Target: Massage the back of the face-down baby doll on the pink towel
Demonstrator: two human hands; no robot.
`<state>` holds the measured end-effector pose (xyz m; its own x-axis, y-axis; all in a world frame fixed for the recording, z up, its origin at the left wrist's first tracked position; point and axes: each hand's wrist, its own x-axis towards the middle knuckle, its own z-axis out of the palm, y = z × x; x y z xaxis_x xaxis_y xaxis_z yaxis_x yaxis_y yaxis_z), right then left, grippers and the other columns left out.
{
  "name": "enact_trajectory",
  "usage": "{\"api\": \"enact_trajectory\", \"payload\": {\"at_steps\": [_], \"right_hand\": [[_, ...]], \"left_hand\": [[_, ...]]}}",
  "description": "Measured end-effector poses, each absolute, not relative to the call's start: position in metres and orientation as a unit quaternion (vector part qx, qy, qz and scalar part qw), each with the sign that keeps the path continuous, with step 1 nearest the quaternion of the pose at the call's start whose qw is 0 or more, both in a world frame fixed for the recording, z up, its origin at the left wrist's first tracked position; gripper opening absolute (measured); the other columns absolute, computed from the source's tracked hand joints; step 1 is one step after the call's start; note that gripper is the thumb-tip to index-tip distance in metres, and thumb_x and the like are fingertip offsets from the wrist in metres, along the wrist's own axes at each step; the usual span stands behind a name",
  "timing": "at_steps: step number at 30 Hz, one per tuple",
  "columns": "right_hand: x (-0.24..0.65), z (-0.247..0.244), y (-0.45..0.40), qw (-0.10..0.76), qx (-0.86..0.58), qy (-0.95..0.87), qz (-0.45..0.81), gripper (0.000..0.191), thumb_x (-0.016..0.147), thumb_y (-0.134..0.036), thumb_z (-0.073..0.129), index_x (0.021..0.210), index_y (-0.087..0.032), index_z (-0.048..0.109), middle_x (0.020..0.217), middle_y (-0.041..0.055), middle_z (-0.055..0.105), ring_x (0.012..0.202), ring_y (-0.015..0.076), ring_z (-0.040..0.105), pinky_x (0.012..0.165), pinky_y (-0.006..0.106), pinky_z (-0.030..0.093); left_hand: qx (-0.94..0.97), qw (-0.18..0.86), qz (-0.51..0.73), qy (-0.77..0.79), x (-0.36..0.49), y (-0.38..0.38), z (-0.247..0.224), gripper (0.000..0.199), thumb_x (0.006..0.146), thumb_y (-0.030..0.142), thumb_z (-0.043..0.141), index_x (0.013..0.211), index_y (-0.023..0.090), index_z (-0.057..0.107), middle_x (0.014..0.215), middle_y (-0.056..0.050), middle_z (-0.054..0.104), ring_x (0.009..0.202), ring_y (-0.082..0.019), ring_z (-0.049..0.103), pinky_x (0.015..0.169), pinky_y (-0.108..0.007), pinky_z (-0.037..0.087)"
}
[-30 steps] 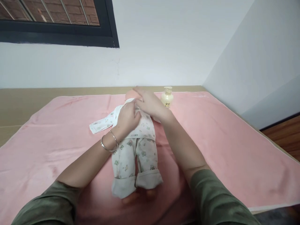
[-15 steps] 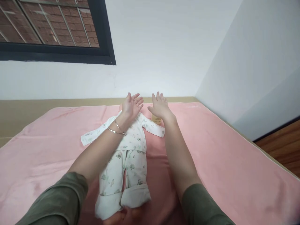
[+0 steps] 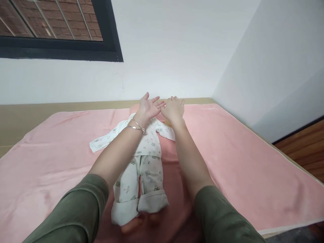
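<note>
The clothed doll lies on the pink cloth, extending near to far. The left hand is palm up, fingers spread, over the doll's far end. The right hand is at the yellowish bottle (mostly hidden); whether it grips cannot be determined.

Left hand off the doll's chest since a second ago, now palm up. Gap to right hand narrowed; bottle, plain earlier, mostly hidden.
</note>
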<state>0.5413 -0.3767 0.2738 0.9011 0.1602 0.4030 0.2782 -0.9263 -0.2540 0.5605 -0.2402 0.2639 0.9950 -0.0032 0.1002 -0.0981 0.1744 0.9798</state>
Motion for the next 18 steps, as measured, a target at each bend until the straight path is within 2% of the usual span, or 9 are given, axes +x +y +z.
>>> {"api": "enact_trajectory", "payload": {"at_steps": [5,8,11,15,18], "right_hand": [[0.545,0.276,-0.370,0.127,-0.968,-0.097,-0.192,0.050,0.094,-0.025,0.048,0.139,-0.005,0.060,0.153,0.0234,0.056,0.153,0.0345,0.040,0.129,0.063,0.018],[0.546,0.278,-0.366,0.102,-0.974,-0.077,-0.185,0.046,0.096,-0.023,0.045,0.134,-0.005,0.062,0.145,0.0238,0.062,0.148,0.0326,0.045,0.129,0.061,0.017],[0.546,0.276,-0.363,0.095,-0.974,-0.067,-0.192,0.046,0.096,-0.022,0.043,0.134,-0.004,0.061,0.143,0.0236,0.062,0.149,0.0321,0.044,0.130,0.059,0.016],[0.549,0.265,-0.363,0.101,-0.968,-0.071,-0.217,0.049,0.092,-0.020,0.044,0.138,-0.005,0.056,0.152,0.0224,0.056,0.153,0.0320,0.037,0.130,0.057,0.016],[0.551,0.260,-0.363,0.100,-0.965,-0.070,-0.231,0.049,0.090,-0.019,0.045,0.135,-0.006,0.056,0.148,0.0225,0.057,0.152,0.0321,0.038,0.129,0.059,0.017]], "left_hand": [[0.524,0.851,-0.029,0.013,0.525,-0.210,0.278,0.071,0.102,0.054,0.020,0.150,0.014,0.051,0.140,-0.025,0.062,0.138,-0.032,0.061,0.108,-0.051,0.053],[0.415,0.903,-0.092,0.071,0.491,-0.194,0.288,0.066,0.100,0.048,0.033,0.155,0.015,0.045,0.148,-0.023,0.059,0.139,-0.029,0.060,0.110,-0.043,0.052],[0.329,0.930,-0.116,0.117,0.456,-0.181,0.297,0.063,0.098,0.039,0.042,0.157,0.018,0.044,0.149,-0.021,0.060,0.136,-0.030,0.063,0.108,-0.041,0.054],[0.281,0.945,-0.104,0.128,0.420,-0.167,0.310,0.058,0.098,0.031,0.042,0.156,0.021,0.046,0.145,-0.019,0.064,0.130,-0.028,0.067,0.105,-0.039,0.058],[0.265,0.952,-0.081,0.128,0.403,-0.159,0.322,0.056,0.099,0.029,0.042,0.154,0.021,0.048,0.143,-0.017,0.065,0.131,-0.027,0.067,0.105,-0.038,0.058]]}}
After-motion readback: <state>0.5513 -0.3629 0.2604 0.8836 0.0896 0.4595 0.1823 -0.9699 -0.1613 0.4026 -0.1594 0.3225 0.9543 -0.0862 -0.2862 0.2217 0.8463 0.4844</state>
